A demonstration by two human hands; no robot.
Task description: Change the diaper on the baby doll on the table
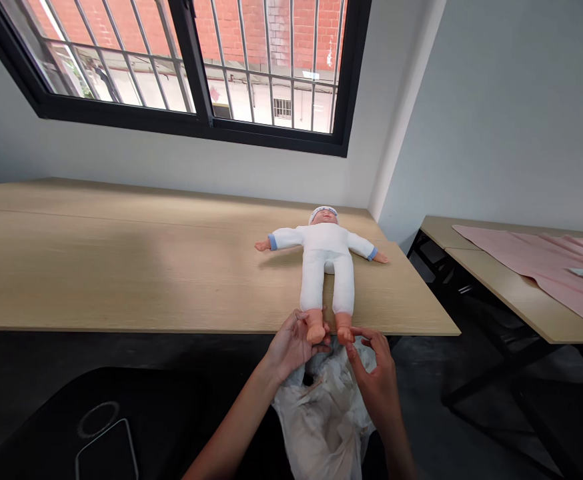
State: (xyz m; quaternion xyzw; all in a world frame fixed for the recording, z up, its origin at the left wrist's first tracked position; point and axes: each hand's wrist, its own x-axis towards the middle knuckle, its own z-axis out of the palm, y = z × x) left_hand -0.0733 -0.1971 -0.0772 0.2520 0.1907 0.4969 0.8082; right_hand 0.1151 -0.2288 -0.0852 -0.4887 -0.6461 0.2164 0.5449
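Observation:
A baby doll (327,243) in a white outfit with blue cuffs lies on its back on the wooden table (196,280), arms spread wide and feet toward me. It wears a patterned cap (324,210). My left hand (291,343) is closed around the doll's foot on the left side, its fingers partly hidden behind the foot. With thumb and fingers, my right hand (376,370) pinches the toes of the other foot. Both feet reach the table's near edge. Below my hands, a crumpled whitish plastic bag (329,413) rests at my lap.
A second table (501,270) on the right bears a pink cloth (546,260) with a small white item on it. At lower left is a dark seat (136,413) with a phone-like outline (106,450). A barred window (196,73) is behind the table.

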